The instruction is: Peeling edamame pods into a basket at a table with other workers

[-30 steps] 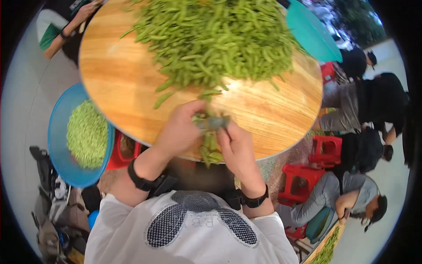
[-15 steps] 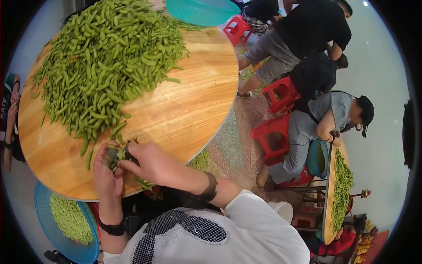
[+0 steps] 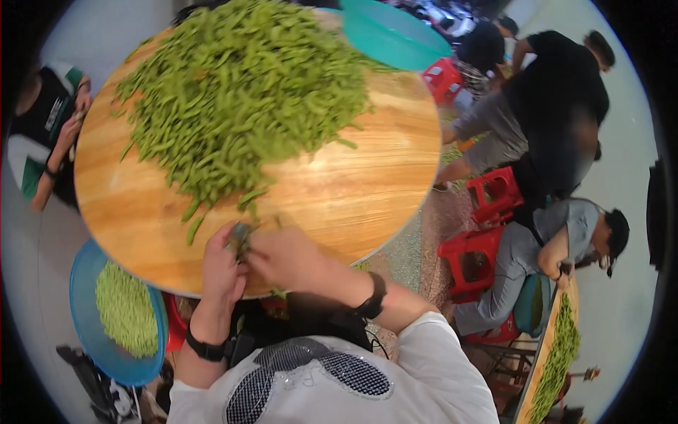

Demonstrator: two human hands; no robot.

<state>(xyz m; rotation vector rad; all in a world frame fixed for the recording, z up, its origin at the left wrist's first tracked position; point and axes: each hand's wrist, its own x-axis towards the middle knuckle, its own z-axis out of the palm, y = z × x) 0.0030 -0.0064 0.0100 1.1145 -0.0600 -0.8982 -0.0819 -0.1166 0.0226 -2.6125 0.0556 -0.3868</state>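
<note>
A large heap of green bean pods (image 3: 247,85) covers the far part of the round wooden table (image 3: 367,191). At the near edge my left hand (image 3: 222,265) is closed, fingers curled upward, around what looks like a bean pod, mostly hidden. Dark, greyish coverings show at its fingertips. My right hand (image 3: 293,258) comes in from the right and meets it, thumb and fingers pinched together. Motion smears the right fingers, and what lies between them cannot be made out. A few loose pods lie just beyond both hands.
Left of my arm stands a blue basin (image 3: 79,311) of shelled beans (image 3: 127,311). A turquoise basin (image 3: 395,35) sits at the table's far edge. Red stools (image 3: 472,261) and several people are on the right, by another table with pods (image 3: 558,360). Another person (image 3: 53,120) is at left.
The whole view has shifted, so the table and hands appear farther right and the person at left shows more. My hands stay together near the table edge; the right one is now blurred.
</note>
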